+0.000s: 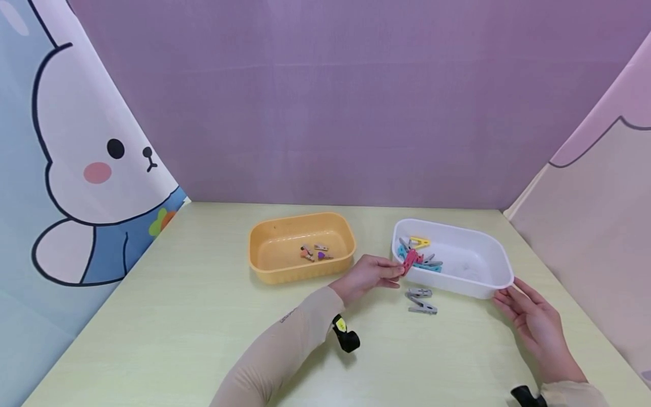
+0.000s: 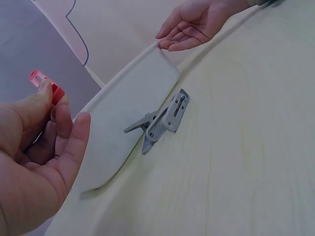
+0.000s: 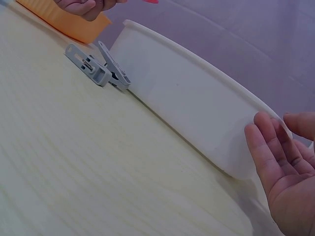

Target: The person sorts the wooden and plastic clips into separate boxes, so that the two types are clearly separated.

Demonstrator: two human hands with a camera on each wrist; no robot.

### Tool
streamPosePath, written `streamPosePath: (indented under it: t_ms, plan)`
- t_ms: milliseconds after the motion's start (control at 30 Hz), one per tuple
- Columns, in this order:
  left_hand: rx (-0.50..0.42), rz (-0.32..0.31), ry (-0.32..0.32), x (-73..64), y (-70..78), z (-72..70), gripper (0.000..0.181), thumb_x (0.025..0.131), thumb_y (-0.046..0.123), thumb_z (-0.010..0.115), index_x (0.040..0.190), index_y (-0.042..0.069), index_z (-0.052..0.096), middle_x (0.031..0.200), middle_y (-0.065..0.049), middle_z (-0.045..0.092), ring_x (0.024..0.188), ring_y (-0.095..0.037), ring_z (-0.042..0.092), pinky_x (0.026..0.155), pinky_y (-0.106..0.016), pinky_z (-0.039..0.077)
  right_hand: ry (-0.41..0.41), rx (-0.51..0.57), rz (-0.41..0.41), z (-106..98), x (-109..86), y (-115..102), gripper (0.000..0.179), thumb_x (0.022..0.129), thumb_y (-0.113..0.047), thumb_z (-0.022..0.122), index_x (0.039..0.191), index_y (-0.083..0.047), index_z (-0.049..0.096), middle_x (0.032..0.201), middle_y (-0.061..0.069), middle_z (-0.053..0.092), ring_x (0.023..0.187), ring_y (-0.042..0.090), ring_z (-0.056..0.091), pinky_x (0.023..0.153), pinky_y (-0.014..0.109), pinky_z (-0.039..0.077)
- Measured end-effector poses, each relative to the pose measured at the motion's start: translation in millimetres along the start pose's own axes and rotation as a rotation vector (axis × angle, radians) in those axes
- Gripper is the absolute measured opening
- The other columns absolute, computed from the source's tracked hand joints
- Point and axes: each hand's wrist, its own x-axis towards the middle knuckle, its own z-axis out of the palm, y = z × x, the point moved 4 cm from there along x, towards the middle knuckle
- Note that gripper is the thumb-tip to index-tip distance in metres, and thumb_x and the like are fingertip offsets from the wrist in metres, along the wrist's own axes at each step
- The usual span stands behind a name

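Note:
My left hand (image 1: 370,276) pinches a red clothespin (image 2: 56,93) between thumb and fingers, above the near-left rim of a white plastic basin (image 1: 475,265). Inside that basin lie a yellow clothespin (image 1: 420,242) and several grey and blue ones, partly hidden by the red one. At the basin's near-right corner, my right hand (image 1: 536,322) holds the rim, fingers against the outer wall and thumb by the edge. Two grey clothespins (image 1: 422,306) lie on the table just before the basin, close together.
To the left stands an orange-yellow basin (image 1: 261,268) with several small clips (image 1: 321,247) in it. Both basins rest on a pale wood-grained table (image 1: 168,316). A purple cloth (image 1: 325,113) hangs behind, with printed cloths at both sides.

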Motion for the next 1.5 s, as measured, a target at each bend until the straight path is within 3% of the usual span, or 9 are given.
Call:
streamPosePath:
  t_ms: [333, 567, 667, 867, 1067, 1333, 1500]
  plan:
    - [-0.078, 0.04, 0.033, 1.1, 6.3, 12.9, 0.022, 0.094, -0.001, 0.066, 0.113, -0.011, 0.068, 0.103, -0.019, 0.073, 0.086, -0.021, 0.07, 0.082, -0.036, 0.061, -0.005, -0.009, -0.008, -1, 0.8, -1, 0.031, 0.102, 0.011, 0.039, 0.115, 0.003, 0.066, 0.097, 0.025, 0.07, 0.092, 0.032, 0.072, 0.085, 0.039, 0.059]
    - [-0.105, 0.046, 0.072, 4.9, 15.3, 20.8, 0.021, 0.095, 0.001, 0.065, 0.111, -0.011, 0.069, 0.084, -0.006, 0.069, 0.074, -0.013, 0.065, 0.079, -0.034, 0.061, -0.006, 0.005, -0.005, -1, 0.1, 0, 0.033, 0.102, 0.011, 0.037, 0.114, 0.004, 0.067, 0.096, 0.026, 0.07, 0.091, 0.033, 0.072, 0.085, 0.04, 0.059]
    - [-0.116, 0.042, 0.093, 7.6, 18.4, 22.6, 0.02, 0.094, 0.003, 0.067, 0.109, -0.011, 0.069, 0.08, -0.006, 0.065, 0.07, -0.012, 0.062, 0.078, -0.033, 0.061, -0.007, 0.003, -0.005, 0, -0.3, 0, 0.034, 0.102, 0.011, 0.036, 0.114, 0.004, 0.067, 0.096, 0.025, 0.07, 0.091, 0.032, 0.072, 0.085, 0.04, 0.059]
    - [-0.135, 0.024, 0.13, 18.1, 20.5, 21.2, 0.018, 0.094, 0.005, 0.068, 0.107, -0.006, 0.072, 0.085, -0.008, 0.067, 0.073, -0.015, 0.065, 0.076, -0.031, 0.061, -0.012, 0.004, -0.008, 0, -0.4, 1, 0.033, 0.102, 0.011, 0.037, 0.115, 0.004, 0.067, 0.096, 0.025, 0.07, 0.091, 0.032, 0.072, 0.085, 0.039, 0.058]
    - [-0.149, 0.024, 0.158, 29.2, 23.7, 18.0, 0.016, 0.093, 0.007, 0.07, 0.104, -0.004, 0.073, 0.101, -0.022, 0.069, 0.081, -0.019, 0.065, 0.076, -0.029, 0.061, -0.018, -0.018, -0.012, 0, -0.8, 0, 0.033, 0.102, 0.011, 0.038, 0.115, 0.003, 0.067, 0.096, 0.025, 0.071, 0.091, 0.031, 0.072, 0.085, 0.039, 0.059]
    - [-0.162, 0.005, 0.202, 39.2, 28.1, 13.8, 0.017, 0.091, 0.01, 0.073, 0.102, -0.001, 0.075, 0.093, -0.009, 0.074, 0.079, -0.017, 0.067, 0.074, -0.029, 0.061, -0.013, 0.003, -0.012, 0, 0.4, 1, 0.034, 0.102, 0.012, 0.037, 0.115, 0.004, 0.067, 0.096, 0.025, 0.07, 0.091, 0.032, 0.072, 0.085, 0.04, 0.059]
    - [-0.132, 0.001, 0.205, 43.8, 31.1, 12.5, 0.017, 0.091, 0.013, 0.073, 0.099, -0.001, 0.075, 0.104, -0.02, 0.072, 0.084, -0.023, 0.069, 0.071, -0.029, 0.061, -0.008, 0.005, -0.008, 0, 0.7, 0, 0.035, 0.102, 0.011, 0.036, 0.114, 0.004, 0.068, 0.095, 0.025, 0.07, 0.09, 0.032, 0.072, 0.084, 0.04, 0.059]
